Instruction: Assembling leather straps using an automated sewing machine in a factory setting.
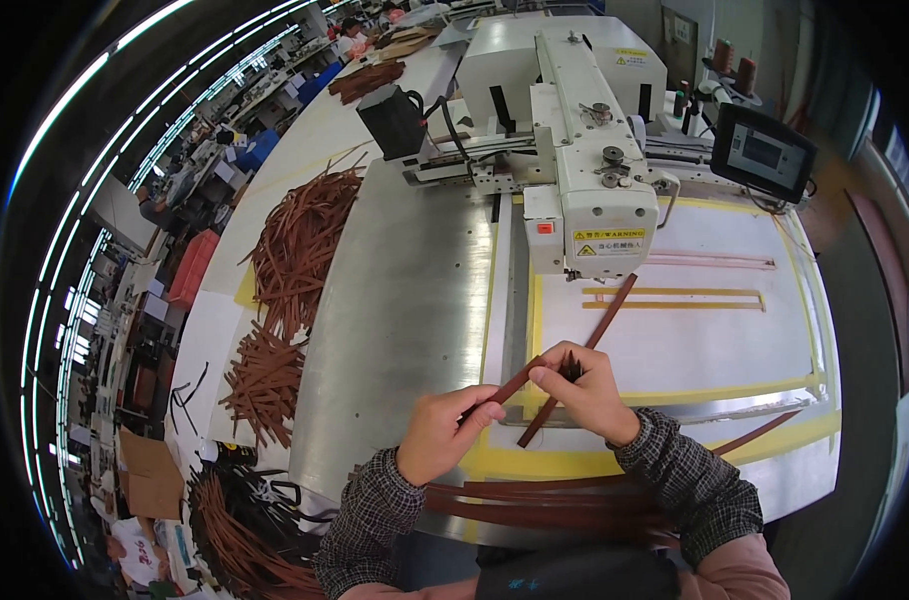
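A short length of brown strap point(519, 382) is stretched between my two hands, above the front edge of the sewing machine's work plate. My left hand point(443, 428) pinches its lower end between thumb and fingers. At the upper end, my right hand point(587, 395) grips it with thumb and forefinger. A small dark object point(572, 367) also shows among the right fingers; its kind is mostly hidden. Behind the right hand, another brown strap point(611, 320) lies slantwise from under the machine head point(605, 225) toward the plate's front edge.
Loose brown straps point(300, 245) pile up on the left table, with a smaller heap point(265, 385) nearer me. More long straps point(535, 500) lie along the front edge under my forearms. A control screen point(763, 155) stands at the right. Yellow tape point(675, 395) borders the work plate.
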Demonstrator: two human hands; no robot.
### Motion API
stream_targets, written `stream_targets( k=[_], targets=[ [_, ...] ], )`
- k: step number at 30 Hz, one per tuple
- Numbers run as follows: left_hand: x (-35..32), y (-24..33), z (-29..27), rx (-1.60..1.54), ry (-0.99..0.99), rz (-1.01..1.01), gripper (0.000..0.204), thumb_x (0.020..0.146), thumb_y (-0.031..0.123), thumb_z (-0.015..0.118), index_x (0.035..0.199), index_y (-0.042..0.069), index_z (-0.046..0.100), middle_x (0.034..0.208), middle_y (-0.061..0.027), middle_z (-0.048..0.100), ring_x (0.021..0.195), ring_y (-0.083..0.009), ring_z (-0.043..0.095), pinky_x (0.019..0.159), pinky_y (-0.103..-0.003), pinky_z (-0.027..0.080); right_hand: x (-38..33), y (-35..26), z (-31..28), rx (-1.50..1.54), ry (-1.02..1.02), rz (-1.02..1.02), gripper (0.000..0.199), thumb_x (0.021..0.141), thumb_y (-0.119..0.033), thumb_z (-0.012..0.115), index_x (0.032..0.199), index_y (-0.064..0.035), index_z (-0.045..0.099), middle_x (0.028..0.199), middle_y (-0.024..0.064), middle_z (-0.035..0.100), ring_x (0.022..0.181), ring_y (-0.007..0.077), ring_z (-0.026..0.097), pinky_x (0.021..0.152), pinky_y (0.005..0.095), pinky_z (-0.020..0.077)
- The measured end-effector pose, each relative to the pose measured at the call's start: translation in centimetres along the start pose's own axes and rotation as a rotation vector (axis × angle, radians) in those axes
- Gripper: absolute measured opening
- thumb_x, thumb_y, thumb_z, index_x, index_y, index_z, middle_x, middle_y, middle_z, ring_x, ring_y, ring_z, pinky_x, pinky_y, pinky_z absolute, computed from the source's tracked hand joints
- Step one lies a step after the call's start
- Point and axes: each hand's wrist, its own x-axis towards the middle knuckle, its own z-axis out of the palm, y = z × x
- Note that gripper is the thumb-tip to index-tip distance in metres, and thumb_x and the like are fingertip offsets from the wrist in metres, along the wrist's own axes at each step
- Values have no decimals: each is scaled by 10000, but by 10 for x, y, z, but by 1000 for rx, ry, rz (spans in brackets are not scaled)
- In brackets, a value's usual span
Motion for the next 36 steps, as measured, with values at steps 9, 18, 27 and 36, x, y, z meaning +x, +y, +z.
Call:
stream_targets(
  k=[9,18,27,36],
  targets=[
    [-9,-7,58,-329,-446,-153,349,1067,72,664,1401,-26,641,1162,-113,804,984,-129,759,851,-282,609,32,-37,-109,141,576,-138,138,1038,-153,695,959,-41,676,750,-50,599,585,-7,423,506,200,308],
    [-5,-11,102,-818,-628,-283,399,1140,146,570,1484,-56,569,1263,-148,749,1149,-209,730,1010,-319,579,33,-41,-145,337,561,-154,128,1045,-166,705,1000,-49,679,747,-38,615,513,-5,401,441,198,267],
    [-3,-15,108,-965,-650,-366,426,1141,161,565,1500,-69,552,1230,-157,746,1123,-228,741,995,-341,596,34,-46,-152,367,566,-131,128,1040,-170,706,988,-57,676,751,-33,610,507,-1,396,436,206,261],
    [-9,-5,117,-727,-439,-268,412,1012,1,739,1409,-28,632,1096,-32,703,982,-79,660,880,-255,546,34,-36,-152,482,492,-136,185,1065,-251,705,997,-83,670,717,-38,581,488,26,387,429,226,269]
  ],
)
